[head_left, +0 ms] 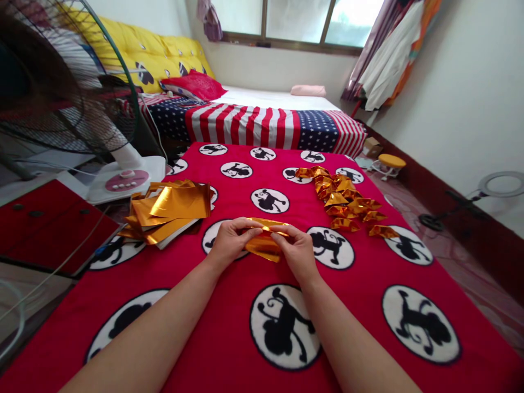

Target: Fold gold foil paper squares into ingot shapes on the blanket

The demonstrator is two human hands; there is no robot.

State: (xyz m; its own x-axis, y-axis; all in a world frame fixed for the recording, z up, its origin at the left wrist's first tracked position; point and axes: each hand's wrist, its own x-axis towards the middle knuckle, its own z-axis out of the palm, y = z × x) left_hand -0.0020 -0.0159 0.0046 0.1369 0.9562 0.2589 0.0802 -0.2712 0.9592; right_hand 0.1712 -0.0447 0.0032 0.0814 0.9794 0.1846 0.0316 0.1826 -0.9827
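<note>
Between my two hands is a sheet of shiny gold foil paper [264, 248], its far edge bent over and its near part hanging toward me. My left hand [231, 240] pinches it at the left, thumb and fingers pressed together. At the other side my right hand [298, 248] pinches the same sheet, the two thumbs close to each other. Left of the hands lies a loose stack of flat gold foil sheets [180, 202]. To the right sits a spread of several folded gold foil pieces [338, 199], shaped like small ingots.
A red cloth with monkey prints [229, 327] covers the surface under my hands. A fan [126, 158] stands at the left, by a red cabinet [53, 224]. Beyond is a bed [257, 123]; a yellow stool [392, 161] and a ring light [501, 184] are at right.
</note>
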